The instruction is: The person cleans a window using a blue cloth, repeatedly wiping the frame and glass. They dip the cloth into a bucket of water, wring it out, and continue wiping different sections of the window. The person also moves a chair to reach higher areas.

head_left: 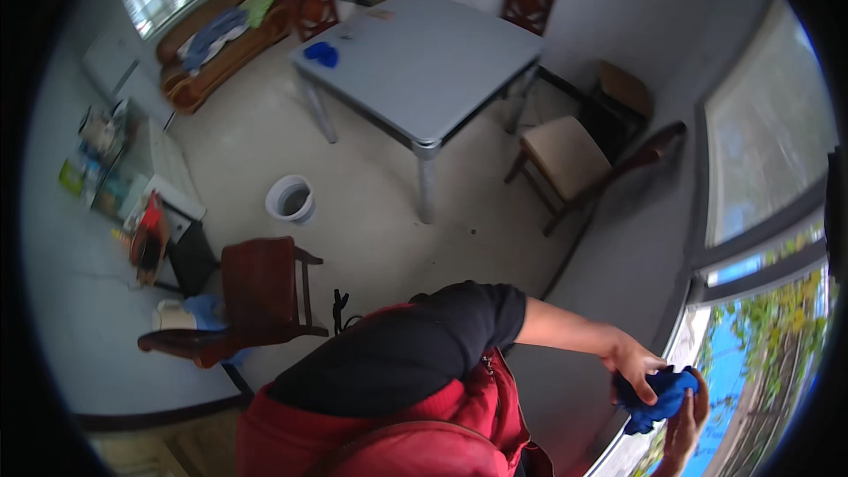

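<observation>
Bunched dark blue fabric cloth (654, 399): at the near right, held before the window between both hands; being soft and gathered, it could open out unevenly, and a loose fold could slip free if only one hand kept hold.
Left hand (634, 369): thumb and fingers closed on the cloth's left side, pinching a fold; if the thumb eased off, that side could droop.
Right hand (688, 424): fingers curled around the cloth's right edge, partly hidden by it; how firm the hold is, I cannot tell.
Grey-framed glass window (761, 237): just beyond the hands on the right; knuckles could knock the frame if the reach went too far that way.
Lower window section: leaves and a bright blue surface show through it; whether it is open or glazed I cannot tell, but if open, a dropped cloth could fall outside.
Black short sleeve (459, 322): ends above the elbow, so the bare left forearm could scrape a hard edge of the frame.
Thin black cord-like item (340, 307): on the floor to the left of the body, near; a backward step could catch it.
Red-brown wooden chair (258, 278): farther left, likely to be bumped by a longer step back.
Round white plastic bucket (291, 199): on the floor, far left of the hands; a careless foot could tip it, and its contents are unclear.
</observation>
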### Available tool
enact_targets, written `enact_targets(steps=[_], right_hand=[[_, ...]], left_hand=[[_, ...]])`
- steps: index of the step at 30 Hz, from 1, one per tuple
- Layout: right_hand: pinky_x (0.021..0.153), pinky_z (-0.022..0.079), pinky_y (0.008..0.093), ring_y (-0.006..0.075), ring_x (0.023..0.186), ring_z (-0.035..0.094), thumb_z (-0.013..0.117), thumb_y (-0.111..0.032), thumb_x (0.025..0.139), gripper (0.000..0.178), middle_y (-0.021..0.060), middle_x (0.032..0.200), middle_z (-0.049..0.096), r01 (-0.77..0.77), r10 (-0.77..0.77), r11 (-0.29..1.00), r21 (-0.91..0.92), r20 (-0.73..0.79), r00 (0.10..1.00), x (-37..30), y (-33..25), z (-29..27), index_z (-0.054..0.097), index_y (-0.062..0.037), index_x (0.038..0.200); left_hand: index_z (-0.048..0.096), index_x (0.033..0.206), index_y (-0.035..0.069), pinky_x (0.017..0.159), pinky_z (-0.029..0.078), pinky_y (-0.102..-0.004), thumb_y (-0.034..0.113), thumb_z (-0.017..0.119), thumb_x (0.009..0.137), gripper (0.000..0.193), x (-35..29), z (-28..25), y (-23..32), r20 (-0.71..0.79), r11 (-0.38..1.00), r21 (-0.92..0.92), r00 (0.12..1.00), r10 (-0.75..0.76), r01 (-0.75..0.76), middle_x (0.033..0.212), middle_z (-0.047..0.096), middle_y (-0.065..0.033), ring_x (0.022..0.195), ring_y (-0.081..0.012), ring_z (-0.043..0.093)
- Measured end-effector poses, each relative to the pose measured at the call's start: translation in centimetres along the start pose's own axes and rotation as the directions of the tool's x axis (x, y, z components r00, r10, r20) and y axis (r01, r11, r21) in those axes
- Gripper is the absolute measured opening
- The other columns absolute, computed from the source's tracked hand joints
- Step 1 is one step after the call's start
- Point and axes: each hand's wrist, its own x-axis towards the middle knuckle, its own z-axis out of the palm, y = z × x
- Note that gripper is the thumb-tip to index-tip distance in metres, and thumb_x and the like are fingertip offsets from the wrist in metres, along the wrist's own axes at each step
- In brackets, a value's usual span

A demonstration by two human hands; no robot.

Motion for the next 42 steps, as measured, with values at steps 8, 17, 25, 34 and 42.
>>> enact_targets(steps=[8, 17, 25, 34, 42], right_hand=[[0.096, 0.045, 0.0370, 0.0233, 0.101, 0.059, 0.082, -0.006, 0.073, 0.045, 0.0087, 0.112, 0.063, 0.266, -0.470, 0.863, 0.429, 0.492, 0.732, 12.0, 4.0, 22.2, 0.065, -0.0044, 0.115], [0.091, 0.048, 0.0290, 0.0141, 0.095, 0.061, 0.074, 0.004, 0.081, 0.033, 0.0083, 0.106, 0.070, 0.210, -0.006, 0.970, -0.118, 0.860, 0.510, 17.5, 11.7, 55.4, 0.069, 0.0004, 0.113], [0.083, 0.052, 0.0299, 0.0172, 0.088, 0.064, 0.076, 0.005, 0.076, 0.041, 0.0150, 0.101, 0.070, 0.532, -0.163, 0.847, 0.003, 0.954, 0.253, 21.3, 4.7, 75.8, 0.065, 0.0041, 0.115], [0.065, 0.052, 0.0359, 0.0284, 0.071, 0.068, 0.083, -0.013, 0.070, 0.038, 0.0159, 0.088, 0.069, 0.760, 0.169, 0.645, -0.082, 0.985, -0.037, 33.2, 7.5, 89.9, 0.069, -0.0049, 0.104], [0.078, 0.052, 0.0326, 0.0305, 0.080, 0.065, 0.069, 0.003, 0.074, 0.025, 0.0147, 0.092, 0.071, 0.557, -0.525, 0.573, 0.601, 0.791, -0.314, 36.2, 2.6, 110.2, 0.068, -0.0018, 0.098]], left_hand=[[0.060, 0.126, 0.007, 0.053, 0.044, -0.0213, 0.043, 0.065, 0.092, 0.050, -31.7, -4.3, -2.4, -0.699, 0.973, 0.220, 0.685, 0.205, -0.067, 0.100, 0.065, 0.0017, 0.077, -0.0053, 0.056], [0.049, 0.139, 0.008, 0.111, 0.031, -0.0440, 0.040, 0.081, 0.076, 0.077, -56.5, -2.6, -8.0, -0.797, 0.709, 0.603, 0.249, 0.550, 0.366, 0.140, 0.044, -0.0176, 0.130, -0.0344, 0.040], [0.064, 0.082, -0.003, 0.063, 0.047, -0.0374, 0.050, 0.077, 0.077, 0.055, -69.6, -1.5, -4.2, -0.793, 0.721, 0.431, -0.153, 0.590, 0.542, 0.077, 0.060, -0.0152, 0.070, -0.0260, 0.060], [0.064, 0.105, -0.002, 0.083, 0.049, -0.0324, 0.034, 0.078, 0.078, 0.048, -83.2, -3.5, 0.9, -0.838, 0.877, 0.298, -0.337, 0.429, 0.376, 0.106, 0.064, -0.0150, 0.094, -0.0195, 0.062], [0.053, 0.130, 0.010, 0.080, 0.048, -0.0301, 0.028, 0.078, 0.080, 0.058, -94.3, -1.7, 4.9, -0.613, 0.891, 0.336, -0.647, 0.453, 0.305, 0.108, 0.061, -0.0068, 0.093, -0.0171, 0.057]])
